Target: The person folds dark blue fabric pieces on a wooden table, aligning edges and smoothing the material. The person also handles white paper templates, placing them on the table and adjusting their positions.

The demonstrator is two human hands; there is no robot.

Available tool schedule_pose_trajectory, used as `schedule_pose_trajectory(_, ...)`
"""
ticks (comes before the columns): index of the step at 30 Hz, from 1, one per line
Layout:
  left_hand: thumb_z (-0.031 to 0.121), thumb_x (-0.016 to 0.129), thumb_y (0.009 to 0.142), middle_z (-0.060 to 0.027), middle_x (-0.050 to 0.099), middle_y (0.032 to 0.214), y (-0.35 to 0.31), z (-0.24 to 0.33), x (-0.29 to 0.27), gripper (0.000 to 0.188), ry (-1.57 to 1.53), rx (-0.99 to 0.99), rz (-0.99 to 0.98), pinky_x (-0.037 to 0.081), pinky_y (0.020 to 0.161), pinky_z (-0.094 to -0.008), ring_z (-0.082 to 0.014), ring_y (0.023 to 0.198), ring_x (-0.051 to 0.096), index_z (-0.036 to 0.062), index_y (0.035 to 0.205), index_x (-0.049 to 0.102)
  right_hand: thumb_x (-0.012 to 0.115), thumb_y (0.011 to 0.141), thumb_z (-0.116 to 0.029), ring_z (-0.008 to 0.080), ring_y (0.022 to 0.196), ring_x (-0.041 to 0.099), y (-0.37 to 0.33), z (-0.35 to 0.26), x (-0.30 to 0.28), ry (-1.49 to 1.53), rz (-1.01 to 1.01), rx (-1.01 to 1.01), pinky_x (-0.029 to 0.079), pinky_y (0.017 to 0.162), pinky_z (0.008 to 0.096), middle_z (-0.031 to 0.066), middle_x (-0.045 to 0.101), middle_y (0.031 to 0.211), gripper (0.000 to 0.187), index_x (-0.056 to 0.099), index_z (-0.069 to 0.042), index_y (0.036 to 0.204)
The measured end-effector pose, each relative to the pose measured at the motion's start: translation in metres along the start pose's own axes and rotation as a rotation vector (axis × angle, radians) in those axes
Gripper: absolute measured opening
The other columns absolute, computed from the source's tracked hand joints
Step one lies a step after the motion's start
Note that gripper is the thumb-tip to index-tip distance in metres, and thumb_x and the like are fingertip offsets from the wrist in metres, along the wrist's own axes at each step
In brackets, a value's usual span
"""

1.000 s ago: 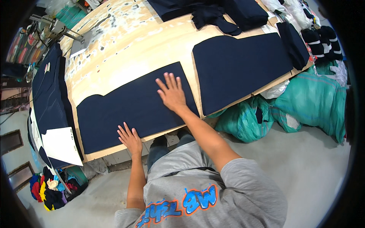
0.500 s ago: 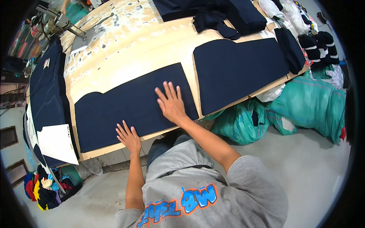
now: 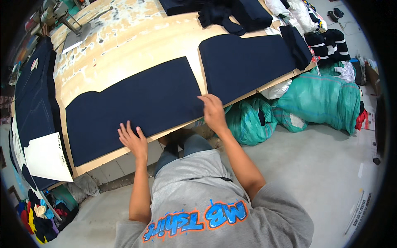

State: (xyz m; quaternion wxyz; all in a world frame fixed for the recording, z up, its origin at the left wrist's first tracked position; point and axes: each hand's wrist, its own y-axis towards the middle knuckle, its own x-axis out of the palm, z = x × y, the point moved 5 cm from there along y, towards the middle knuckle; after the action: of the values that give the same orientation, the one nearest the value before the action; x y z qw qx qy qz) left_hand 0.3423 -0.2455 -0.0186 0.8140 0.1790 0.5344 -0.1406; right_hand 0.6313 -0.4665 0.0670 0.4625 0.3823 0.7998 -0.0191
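Note:
A dark navy fabric stack, cut to a garment-panel shape, lies flat along the near side of the table. My left hand rests on its near edge with the fingers spread. At the stack's right edge, close to the near corner, my right hand has its fingers bent and drawn together on the fabric edge; its thumb is hard to make out. Just right of that hand lies a second navy fabric stack of similar shape, across a narrow gap of bare tabletop.
The pale, blotched table carries a cutting machine at the far left. More navy fabric and a white pattern sheet lie left. Folded dark cloth sits at the back. Green sacks stand on the floor at right.
My right hand has moved from lying spread on the fabric to its right edge, fingers now bent. My left hand stays near the front edge. The whole view has shifted slightly.

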Motion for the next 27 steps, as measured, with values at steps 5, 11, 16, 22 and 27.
schedule_pose_trajectory(5,0.017,0.065,0.105,-0.0162,0.072,0.13,0.002,0.12,-0.025,0.027,-0.697,0.275,-0.383,0.051,0.108,-0.044,-0.0358,0.126,0.067,0.0062,0.129,0.071,0.071,0.089,0.003,0.0372,0.129,0.058,-0.03,0.063,-0.061,-0.159,-0.055,0.09,0.047,0.11,0.0507,0.0133,0.063,0.133,0.041,0.07,-0.01,0.127)
schedule_pose_trajectory(11,0.016,0.071,0.1,-0.0144,0.07,0.131,-0.026,0.276,-0.012,0.039,-0.739,0.683,-0.629,0.053,0.106,-0.0463,-0.0371,0.127,0.064,0.0102,0.138,0.065,0.08,0.089,-0.01,0.0336,0.125,0.059,-0.015,0.101,-0.073,-0.134,-0.215,-0.149,0.047,0.106,0.047,0.0103,0.064,0.128,0.03,0.074,-0.01,0.119)
schedule_pose_trajectory(16,0.014,0.079,0.092,-0.0144,0.068,0.129,-0.029,0.331,0.038,0.045,-0.583,0.741,-0.56,0.052,0.106,-0.0474,-0.0369,0.126,0.062,0.0083,0.134,0.062,0.079,0.091,-0.012,0.0281,0.111,0.06,-0.004,0.132,-0.07,0.025,-0.253,-0.184,0.046,0.094,0.0437,0.0068,0.065,0.115,0.019,0.078,-0.008,0.109)
schedule_pose_trajectory(22,0.013,0.081,0.091,-0.0113,0.07,0.127,-0.036,0.345,0.059,0.034,-0.447,0.731,-0.441,0.055,0.101,-0.045,-0.0338,0.123,0.065,0.0057,0.122,0.067,0.078,0.093,-0.015,0.0261,0.104,0.059,0.008,0.155,-0.066,0.217,-0.284,-0.224,0.045,0.09,0.0413,0.0053,0.064,0.104,0.014,0.077,-0.008,0.105)
schedule_pose_trajectory(27,0.012,0.079,0.092,-0.0085,0.071,0.126,-0.039,0.357,0.057,0.027,-0.34,0.709,-0.448,0.058,0.098,-0.043,-0.0319,0.12,0.067,0.0057,0.117,0.07,0.078,0.093,-0.016,0.0266,0.106,0.059,0.012,0.165,-0.07,0.303,-0.346,-0.25,0.045,0.09,0.041,0.0062,0.063,0.107,0.017,0.075,-0.008,0.107)
